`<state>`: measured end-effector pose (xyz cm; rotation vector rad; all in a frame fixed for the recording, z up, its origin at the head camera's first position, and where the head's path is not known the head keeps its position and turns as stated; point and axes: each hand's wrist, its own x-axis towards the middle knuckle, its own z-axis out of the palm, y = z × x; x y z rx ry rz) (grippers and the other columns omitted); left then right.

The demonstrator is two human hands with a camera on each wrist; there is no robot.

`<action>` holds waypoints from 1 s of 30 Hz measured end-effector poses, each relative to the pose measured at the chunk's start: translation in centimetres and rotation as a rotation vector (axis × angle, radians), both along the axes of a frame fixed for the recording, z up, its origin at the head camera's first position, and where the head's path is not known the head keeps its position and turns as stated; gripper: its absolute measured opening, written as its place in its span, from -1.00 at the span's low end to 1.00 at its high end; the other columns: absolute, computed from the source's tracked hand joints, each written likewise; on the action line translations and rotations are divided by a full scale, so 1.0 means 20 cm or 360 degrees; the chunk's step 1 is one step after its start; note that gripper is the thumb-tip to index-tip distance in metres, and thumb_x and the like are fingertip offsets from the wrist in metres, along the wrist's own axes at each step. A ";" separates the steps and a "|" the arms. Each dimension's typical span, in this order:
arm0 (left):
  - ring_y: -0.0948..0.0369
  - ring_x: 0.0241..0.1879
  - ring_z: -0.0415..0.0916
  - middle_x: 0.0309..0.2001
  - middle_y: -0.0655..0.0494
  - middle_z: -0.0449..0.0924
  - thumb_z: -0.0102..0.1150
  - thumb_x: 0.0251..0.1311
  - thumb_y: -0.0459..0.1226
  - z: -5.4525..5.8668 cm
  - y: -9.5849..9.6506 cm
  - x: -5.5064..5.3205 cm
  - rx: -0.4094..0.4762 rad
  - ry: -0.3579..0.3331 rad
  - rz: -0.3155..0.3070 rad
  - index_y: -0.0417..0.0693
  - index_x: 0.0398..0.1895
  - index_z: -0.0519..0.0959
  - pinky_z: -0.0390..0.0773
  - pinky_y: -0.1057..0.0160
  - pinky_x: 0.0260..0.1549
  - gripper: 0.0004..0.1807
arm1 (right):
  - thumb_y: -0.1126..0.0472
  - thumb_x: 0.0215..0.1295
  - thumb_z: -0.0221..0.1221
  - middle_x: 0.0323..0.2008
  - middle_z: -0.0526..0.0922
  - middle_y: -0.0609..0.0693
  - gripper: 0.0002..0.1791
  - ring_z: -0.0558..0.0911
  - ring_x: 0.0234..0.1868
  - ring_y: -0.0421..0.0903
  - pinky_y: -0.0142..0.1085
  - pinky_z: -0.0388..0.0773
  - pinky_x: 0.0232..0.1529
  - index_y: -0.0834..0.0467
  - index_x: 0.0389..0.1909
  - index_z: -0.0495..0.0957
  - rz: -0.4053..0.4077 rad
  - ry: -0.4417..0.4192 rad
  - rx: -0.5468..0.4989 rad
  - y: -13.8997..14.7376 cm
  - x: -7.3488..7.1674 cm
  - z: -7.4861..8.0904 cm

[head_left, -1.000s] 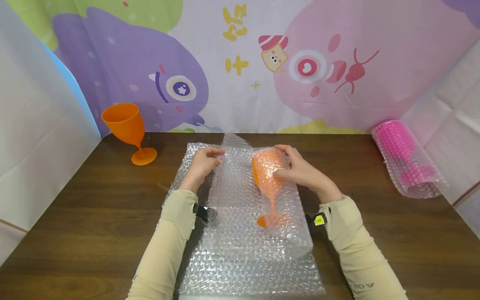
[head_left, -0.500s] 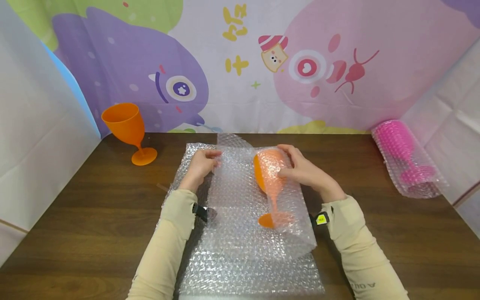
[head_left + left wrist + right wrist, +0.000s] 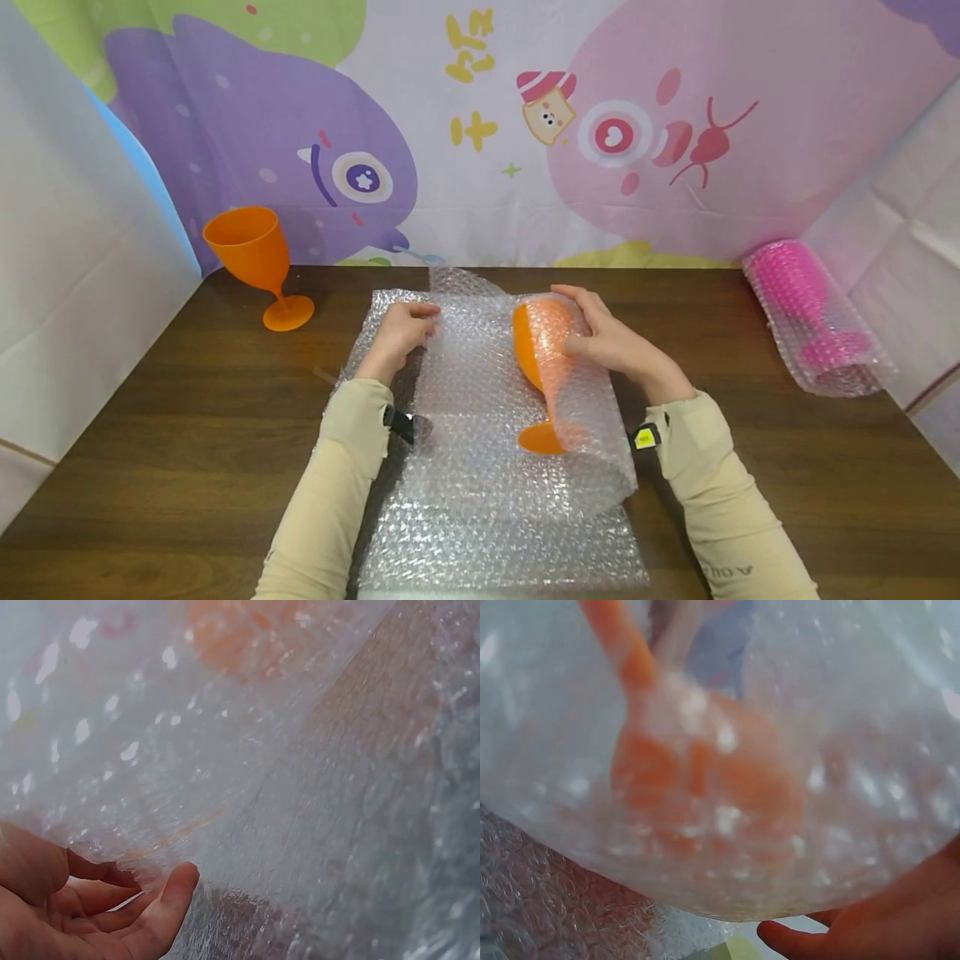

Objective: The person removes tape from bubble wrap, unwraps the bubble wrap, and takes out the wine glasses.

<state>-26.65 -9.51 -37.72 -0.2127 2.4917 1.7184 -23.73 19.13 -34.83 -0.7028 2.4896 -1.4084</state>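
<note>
An orange goblet (image 3: 527, 354) lies on a sheet of bubble wrap (image 3: 472, 400), its right part under a fold of the wrap. My right hand (image 3: 615, 340) holds that fold around the bowl, thumb on top and fingers at the far side. At the sheet's left edge my left hand (image 3: 401, 337) pinches the plastic between thumb and fingers. Close up in the left wrist view, the left hand (image 3: 97, 907) is at the lower left by the wrap. The right wrist view shows the goblet (image 3: 705, 776) blurred through the plastic, with part of the right hand (image 3: 889, 919) below.
More bubble wrap (image 3: 495, 558) lies flat underneath on the brown wooden table (image 3: 165, 467). A second orange goblet (image 3: 251, 250) stands at the back left. At the right lies a pink goblet (image 3: 791, 279) wrapped in bubble wrap. A printed cloth (image 3: 480, 217) hangs behind the table.
The right hand has moved slightly right with the wrap fold, and more of the goblet's left side is uncovered. The left hand and the edge it pinches have shifted a little left.
</note>
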 end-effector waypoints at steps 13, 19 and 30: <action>0.37 -0.58 0.27 -0.01 -0.14 0.47 -0.13 0.08 -0.50 0.00 -0.01 0.00 0.0013 -0.0090 0.0008 -0.26 0.10 0.45 0.32 0.49 -0.58 -0.55 | 0.47 0.00 -0.07 0.36 -0.13 0.14 -0.28 -0.18 0.38 0.07 0.17 -0.04 0.24 0.12 0.30 0.16 0.0094 0.0094 0.0066 0.02 0.00 0.00; 0.33 -0.49 0.33 0.03 -0.13 0.45 -0.14 0.14 -0.47 0.00 -0.01 0.00 0.0009 -0.0124 -0.0005 -0.24 0.13 0.43 0.35 0.49 -0.56 -0.56 | 0.51 -0.03 -0.09 0.30 -0.04 0.15 -0.27 -0.03 0.30 0.09 0.12 0.02 0.22 0.13 0.29 0.17 0.0063 0.0093 0.0034 0.02 0.00 0.00; 0.32 -0.48 0.33 -0.14 -0.08 0.45 -0.14 0.13 -0.45 -0.01 0.00 0.00 0.0000 -0.0112 -0.0013 -0.28 0.13 0.41 0.37 0.48 -0.55 -0.56 | 0.30 0.20 0.00 0.17 0.17 0.20 -0.61 0.20 0.15 0.12 -0.06 0.21 0.12 0.19 0.08 0.38 -0.0233 -0.0021 0.0043 0.04 -0.01 0.01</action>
